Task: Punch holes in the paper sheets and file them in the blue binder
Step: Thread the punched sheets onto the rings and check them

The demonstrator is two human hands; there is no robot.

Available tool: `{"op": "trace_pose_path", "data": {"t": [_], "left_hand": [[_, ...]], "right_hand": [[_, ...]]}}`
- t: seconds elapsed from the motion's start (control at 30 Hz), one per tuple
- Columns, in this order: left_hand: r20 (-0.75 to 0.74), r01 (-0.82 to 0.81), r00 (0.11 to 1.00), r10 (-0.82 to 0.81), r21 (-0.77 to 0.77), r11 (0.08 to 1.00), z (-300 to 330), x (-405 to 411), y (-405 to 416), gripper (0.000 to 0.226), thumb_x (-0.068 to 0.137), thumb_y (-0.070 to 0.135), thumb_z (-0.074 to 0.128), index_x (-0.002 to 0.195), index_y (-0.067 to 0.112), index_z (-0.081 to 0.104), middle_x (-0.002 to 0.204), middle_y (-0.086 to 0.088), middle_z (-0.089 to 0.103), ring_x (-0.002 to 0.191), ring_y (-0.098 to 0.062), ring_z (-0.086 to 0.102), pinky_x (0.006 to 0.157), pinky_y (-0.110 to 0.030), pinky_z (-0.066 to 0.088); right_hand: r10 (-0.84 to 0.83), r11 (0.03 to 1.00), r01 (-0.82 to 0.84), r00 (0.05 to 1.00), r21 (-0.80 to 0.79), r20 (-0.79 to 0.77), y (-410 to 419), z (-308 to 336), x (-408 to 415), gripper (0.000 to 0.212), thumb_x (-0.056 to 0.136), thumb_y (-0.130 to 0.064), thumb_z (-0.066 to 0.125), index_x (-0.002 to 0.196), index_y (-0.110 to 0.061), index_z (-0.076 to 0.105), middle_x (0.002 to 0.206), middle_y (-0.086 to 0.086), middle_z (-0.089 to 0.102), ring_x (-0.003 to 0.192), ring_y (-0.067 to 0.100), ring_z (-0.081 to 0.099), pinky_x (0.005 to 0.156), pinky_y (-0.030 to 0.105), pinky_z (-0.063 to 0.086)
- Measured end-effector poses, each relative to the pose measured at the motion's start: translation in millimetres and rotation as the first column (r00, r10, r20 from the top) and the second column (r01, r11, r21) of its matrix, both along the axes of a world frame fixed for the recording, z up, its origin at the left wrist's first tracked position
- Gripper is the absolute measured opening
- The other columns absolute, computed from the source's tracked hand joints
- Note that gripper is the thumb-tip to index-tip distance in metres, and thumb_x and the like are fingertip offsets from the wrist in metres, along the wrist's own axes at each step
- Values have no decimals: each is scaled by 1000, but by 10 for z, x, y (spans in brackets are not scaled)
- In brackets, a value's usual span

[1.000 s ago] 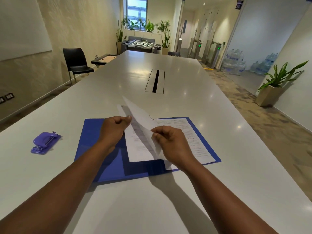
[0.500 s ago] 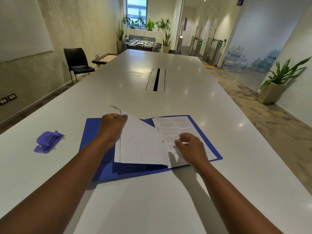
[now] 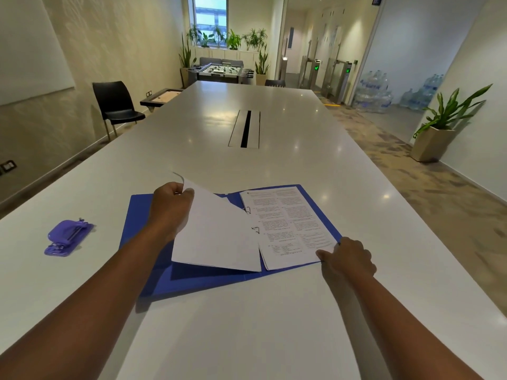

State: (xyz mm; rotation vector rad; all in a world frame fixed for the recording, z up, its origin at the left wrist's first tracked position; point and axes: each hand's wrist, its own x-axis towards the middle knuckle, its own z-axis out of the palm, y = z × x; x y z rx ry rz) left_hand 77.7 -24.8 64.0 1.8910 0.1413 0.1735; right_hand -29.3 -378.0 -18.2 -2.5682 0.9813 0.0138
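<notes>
Progress: punching looks finished, judging by sheets already threaded on the binder rings; filing seems near its end; what is left, by my reading, is laying the lifted sheets flat and closing the cover
Blue binder: lies open on the desk, spread between the two hands; its left cover runs under the left forearm
Left hand: fingers curled, pinching the far corner of a blank-faced paper sheet stack; the stack hangs tilted off the rings, its near edge raised above the blue cover and casting a shadow there
Right hand: fingers bent onto the near right corner of the printed sheets; whether it pinches that corner or only presses it, I cannot tell
Printed sheets: flat on the right cover, dense text in two columns, left margin at the rings
Hole punch: purple, untouched, well apart to the left of the left hand
</notes>
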Motion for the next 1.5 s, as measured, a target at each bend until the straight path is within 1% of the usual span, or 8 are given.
{"op": "trace_pose_path", "data": {"t": [0.27,0.53,0.87,1.0,1.13,1.2,1.3,1.5], "left_hand": [[7,-19,1000,18,61,998,-41,34,43,23,93,25,59,74,12,55,66,-5,42,63,-20,37,59,-31,31],[4,-24,1000,24,50,998,-33,47,40,31,93,19,59,66,15,45,67,-4,43,60,-18,34,56,-29,28],[-47,-38,998,39,13,999,-61,15,65,10,90,14,56,99,12,61,79,7,55,70,-20,49,58,-26,36],[-35,-56,998,53,-64,996,-51,-16,74,36,91,9,57,124,23,49,104,-3,59,71,-19,54,55,-26,40],[5,59,998,-59,-48,997,-53,-5,73,37,93,5,51,122,25,61,100,-3,68,66,-16,56,53,-25,42],[-16,68,998,-68,-37,997,-19,-13,49,18,99,27,57,105,20,73,93,-2,70,70,-15,58,59,-27,44],[-52,71,996,-73,-44,997,37,-38,18,52,94,61,57,89,12,76,82,-7,69,69,-22,57,63,-31,42],[-107,13,994,-12,7,1000,-19,7,74,15,90,14,61,85,0,67,76,-11,57,71,-22,51,60,-30,38]], "right_hand": [[-53,998,40,967,57,250,-51,14,29,13,89,-20,66,85,-27,56,97,-2,66,84,24,62,84,47,57],[-43,992,83,930,-96,366,23,246,81,10,98,-27,58,89,-25,62,86,-3,61,91,28,55,82,40,42],[97,942,-289,722,172,685,631,829,92,16,101,-18,50,107,-21,64,82,-9,67,76,16,64,68,33,47],[173,810,-512,675,286,718,960,958,58,34,98,-4,50,123,-21,64,98,-2,69,78,11,61,70,30,48],[232,631,-637,701,444,675,1278,965,42,38,100,-6,53,124,-33,61,100,4,76,89,26,72,82,52,59],[306,589,-678,691,440,655,1426,947,35,35,100,-10,55,123,-35,62,96,0,76,88,25,72,85,52,59],[426,542,-730,666,418,612,1593,911,10,33,101,-13,57,124,-36,63,101,0,75,90,23,70,86,48,59],[387,429,-707,706,562,592,1501,854,-3,26,103,-18,58,128,-20,65,113,-4,77,95,16,76,79,22,55]]}}
